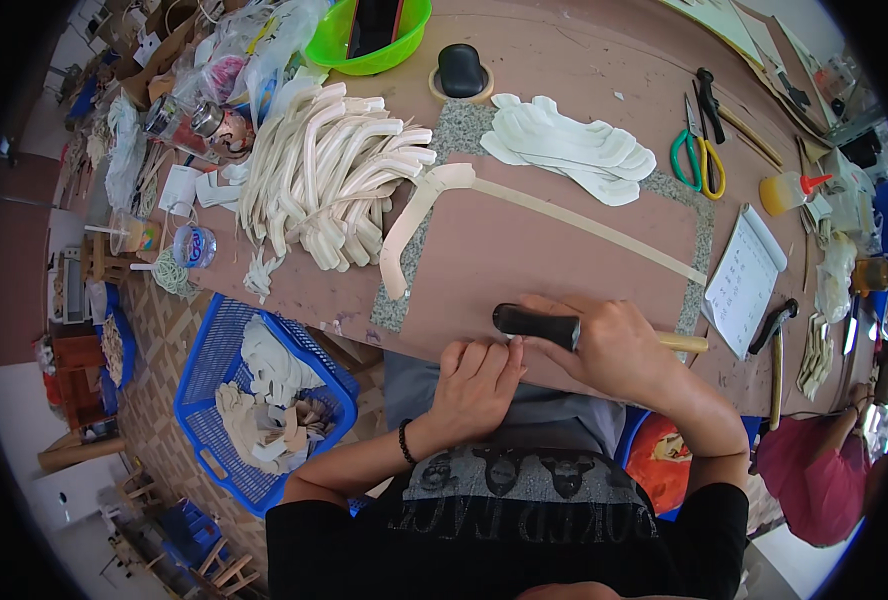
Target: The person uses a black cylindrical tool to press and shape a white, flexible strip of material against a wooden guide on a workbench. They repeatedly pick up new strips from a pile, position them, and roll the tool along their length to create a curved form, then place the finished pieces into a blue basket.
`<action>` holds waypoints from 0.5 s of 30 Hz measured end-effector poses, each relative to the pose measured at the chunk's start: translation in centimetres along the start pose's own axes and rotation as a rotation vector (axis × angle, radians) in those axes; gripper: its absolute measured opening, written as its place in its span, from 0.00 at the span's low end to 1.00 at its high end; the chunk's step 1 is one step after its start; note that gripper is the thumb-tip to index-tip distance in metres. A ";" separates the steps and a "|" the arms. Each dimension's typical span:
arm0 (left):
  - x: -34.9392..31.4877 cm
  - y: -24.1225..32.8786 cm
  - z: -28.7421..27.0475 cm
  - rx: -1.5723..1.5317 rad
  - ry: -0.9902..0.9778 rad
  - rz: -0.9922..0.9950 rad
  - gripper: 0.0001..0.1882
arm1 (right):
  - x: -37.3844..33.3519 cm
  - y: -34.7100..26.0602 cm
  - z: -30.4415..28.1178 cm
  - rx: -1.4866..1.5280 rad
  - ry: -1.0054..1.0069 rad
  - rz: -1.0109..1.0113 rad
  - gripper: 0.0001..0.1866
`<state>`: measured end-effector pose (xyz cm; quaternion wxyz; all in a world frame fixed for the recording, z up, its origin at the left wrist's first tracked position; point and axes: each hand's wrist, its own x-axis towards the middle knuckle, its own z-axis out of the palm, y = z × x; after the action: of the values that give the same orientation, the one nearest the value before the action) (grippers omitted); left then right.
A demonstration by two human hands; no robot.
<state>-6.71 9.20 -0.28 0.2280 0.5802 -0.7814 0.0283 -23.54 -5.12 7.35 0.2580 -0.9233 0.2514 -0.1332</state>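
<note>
My right hand (614, 345) is wrapped round a hammer with a black head (534, 326); its wooden handle (684, 343) sticks out to the right. Just left of the hammer head, my left hand (479, 385) lies at the near edge of the brown work board (524, 245), fingers bent and pressed together. Whatever lies under those fingertips is hidden. Across the board's far side runs a narrow beige strip (589, 226). At its left end sits a curved, wider beige piece (411, 235), apart from both hands.
A heap of cream curved strips (324, 180) lies left, white shaped pieces (564, 145) beyond the board. Scissors (699, 160), a notepad (744, 280), a glue bottle (789, 192) and another hammer (774, 350) lie right. A blue basket (199, 400) stands below left. Another person (814, 475) is at right.
</note>
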 end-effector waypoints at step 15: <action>6.8 -0.9 -1.9 -0.221 -0.078 0.011 0.10 | -2.6 0.3 -1.5 0.050 0.123 0.231 0.18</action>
<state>-6.76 3.40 3.83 0.2599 0.5478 -0.7913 -0.0795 -26.43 -4.57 8.18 0.2787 -0.8715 0.3680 -0.1654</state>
